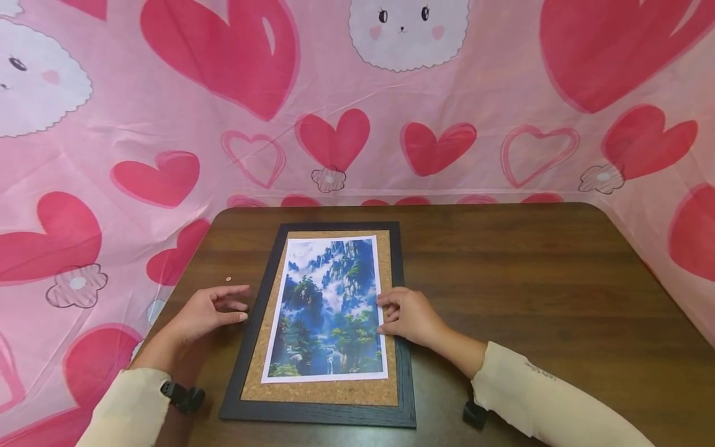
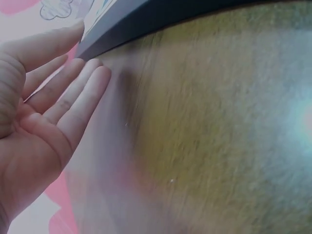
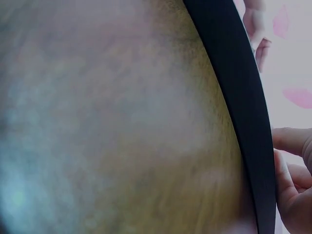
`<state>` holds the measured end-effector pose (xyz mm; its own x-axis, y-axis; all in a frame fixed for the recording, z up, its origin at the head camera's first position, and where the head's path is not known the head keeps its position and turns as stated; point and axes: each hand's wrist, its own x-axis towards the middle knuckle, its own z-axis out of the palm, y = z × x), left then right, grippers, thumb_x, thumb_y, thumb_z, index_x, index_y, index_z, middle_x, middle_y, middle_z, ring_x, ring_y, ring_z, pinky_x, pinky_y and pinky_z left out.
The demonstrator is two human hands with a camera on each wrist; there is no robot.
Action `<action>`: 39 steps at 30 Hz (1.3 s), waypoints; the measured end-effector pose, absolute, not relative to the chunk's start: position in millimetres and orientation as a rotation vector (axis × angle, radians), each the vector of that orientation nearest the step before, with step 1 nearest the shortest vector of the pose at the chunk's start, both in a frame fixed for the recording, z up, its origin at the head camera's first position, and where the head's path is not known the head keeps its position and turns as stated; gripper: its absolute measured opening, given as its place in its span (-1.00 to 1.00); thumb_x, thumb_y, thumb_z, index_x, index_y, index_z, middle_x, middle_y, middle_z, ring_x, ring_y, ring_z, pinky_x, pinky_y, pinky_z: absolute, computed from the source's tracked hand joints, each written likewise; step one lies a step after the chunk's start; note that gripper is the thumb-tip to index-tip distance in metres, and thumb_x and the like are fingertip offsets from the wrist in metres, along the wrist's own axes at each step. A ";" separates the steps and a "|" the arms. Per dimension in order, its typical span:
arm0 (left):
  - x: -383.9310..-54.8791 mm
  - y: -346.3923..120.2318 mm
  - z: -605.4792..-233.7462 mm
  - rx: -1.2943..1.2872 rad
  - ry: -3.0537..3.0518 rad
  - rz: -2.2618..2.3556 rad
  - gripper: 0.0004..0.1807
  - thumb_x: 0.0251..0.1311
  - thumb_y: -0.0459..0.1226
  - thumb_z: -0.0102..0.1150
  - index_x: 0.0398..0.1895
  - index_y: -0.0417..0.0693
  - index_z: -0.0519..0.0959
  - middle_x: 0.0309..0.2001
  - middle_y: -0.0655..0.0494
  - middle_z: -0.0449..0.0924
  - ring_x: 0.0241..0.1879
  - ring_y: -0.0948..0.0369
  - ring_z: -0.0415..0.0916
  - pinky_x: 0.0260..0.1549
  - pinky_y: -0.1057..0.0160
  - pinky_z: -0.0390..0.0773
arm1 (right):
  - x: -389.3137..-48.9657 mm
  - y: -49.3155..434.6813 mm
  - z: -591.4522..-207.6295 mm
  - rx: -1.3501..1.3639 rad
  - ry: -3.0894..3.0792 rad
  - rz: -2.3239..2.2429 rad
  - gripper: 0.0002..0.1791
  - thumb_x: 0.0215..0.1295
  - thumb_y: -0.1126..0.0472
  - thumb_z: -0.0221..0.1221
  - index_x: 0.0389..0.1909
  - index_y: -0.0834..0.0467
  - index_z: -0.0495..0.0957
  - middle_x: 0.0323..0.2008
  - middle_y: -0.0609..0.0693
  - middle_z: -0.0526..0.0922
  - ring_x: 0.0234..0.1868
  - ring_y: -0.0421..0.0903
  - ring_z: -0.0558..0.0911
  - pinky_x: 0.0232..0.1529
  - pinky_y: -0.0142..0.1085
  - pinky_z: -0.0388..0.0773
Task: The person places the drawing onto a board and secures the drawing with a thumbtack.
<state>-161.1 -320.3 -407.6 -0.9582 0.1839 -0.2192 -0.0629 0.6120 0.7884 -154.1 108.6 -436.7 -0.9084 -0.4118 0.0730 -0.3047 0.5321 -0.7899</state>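
Note:
A printed mountain landscape picture (image 1: 329, 310) with a white border lies on a cork board (image 1: 318, 392) in a black frame (image 1: 318, 413). My right hand (image 1: 410, 316) is over the frame's right side, thumb and fingertips spaced apart at the print's right edge. To the left of the frame, my left hand (image 1: 209, 313) hovers with relaxed fingers and holds nothing. The left wrist view shows that hand's palm (image 2: 36, 136) and extended fingers near the frame's black edge (image 2: 131, 22). In the right wrist view, the right hand (image 3: 295, 180) is partly hidden behind the black frame side (image 3: 243, 117).
The board rests on a dark brown wooden table (image 1: 525, 285). A tiny pale round piece (image 1: 228, 279) lies beyond the left hand. Pink cloth (image 1: 385, 93) printed with hearts hangs behind the table and along its sides.

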 end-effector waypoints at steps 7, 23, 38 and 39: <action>-166.3 -331.4 -402.1 0.072 2.705 1.242 -0.40 0.09 -0.18 0.43 0.19 -0.24 0.54 0.08 -0.28 0.57 -0.12 0.09 0.67 -0.10 0.19 0.62 | -153.8 109.2 -436.6 -0.644 2.623 -1.331 -0.51 -0.10 0.33 0.52 -0.07 0.35 0.66 0.04 0.13 0.59 -0.39 -0.30 0.66 -0.37 -0.48 0.58; -188.7 -353.7 -398.4 -0.048 2.854 1.159 -0.47 0.16 -0.17 0.38 0.17 -0.23 0.56 0.01 -0.23 0.63 -0.04 -0.11 0.57 -0.26 0.48 0.56 | -152.8 108.6 -436.3 -0.618 2.618 -1.338 -0.51 -0.10 0.35 0.51 -0.06 0.35 0.65 0.05 0.12 0.59 -0.39 -0.30 0.65 -0.37 -0.48 0.58; -210.5 -371.3 -415.1 -0.082 2.781 1.120 -0.50 0.20 -0.23 0.34 0.15 -0.31 0.55 -0.06 -0.20 0.67 -0.13 0.04 0.63 -0.26 0.50 0.53 | -154.2 108.2 -435.4 -0.645 2.624 -1.323 -0.52 -0.09 0.35 0.51 -0.07 0.35 0.65 0.06 0.13 0.58 -0.38 -0.28 0.66 -0.36 -0.48 0.58; -211.2 -371.6 -416.2 -0.084 2.785 1.107 -0.50 0.20 -0.23 0.34 0.16 -0.30 0.55 -0.06 -0.20 0.66 -0.14 0.05 0.62 -0.26 0.50 0.53 | -154.4 107.9 -435.2 -0.649 2.625 -1.321 -0.52 -0.09 0.35 0.51 -0.07 0.35 0.65 0.06 0.13 0.58 -0.38 -0.28 0.67 -0.36 -0.48 0.58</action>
